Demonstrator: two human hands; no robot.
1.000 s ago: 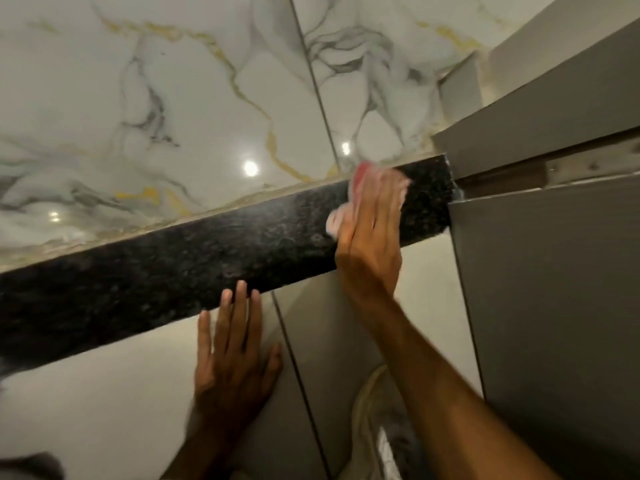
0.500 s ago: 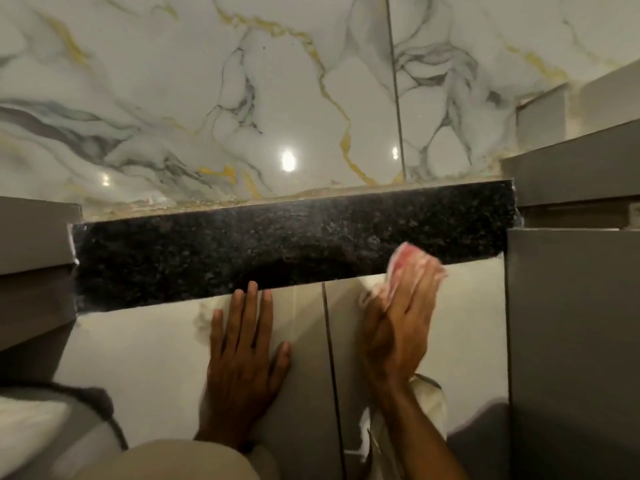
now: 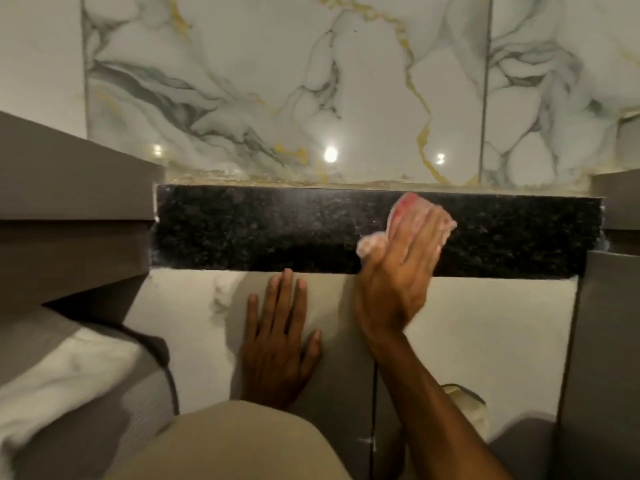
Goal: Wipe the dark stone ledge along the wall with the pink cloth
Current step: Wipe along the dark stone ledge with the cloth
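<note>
The dark speckled stone ledge [image 3: 263,230] runs across the middle of the view, below the marble wall. My right hand [image 3: 398,271] lies flat on the ledge's right half, pressing the pink cloth [image 3: 401,211] against the stone. The cloth bunches out past my fingertips and thumb. My left hand [image 3: 277,341] rests flat on the pale tile below the ledge, fingers spread and pointing up, fingertips just under the ledge's front edge. It holds nothing.
Grey cabinet bodies close the ledge in on the left [image 3: 69,216] and right [image 3: 609,341]. White marble wall tiles with gold veins [image 3: 311,81] rise behind. A grey and white fabric [image 3: 69,393] lies at lower left. My beige-clad knee [image 3: 235,445] is at the bottom.
My right hand with the cloth has moved from the tile just under the ledge's front edge back up onto the ledge top. The view has shifted left. My left hand has stayed put.
</note>
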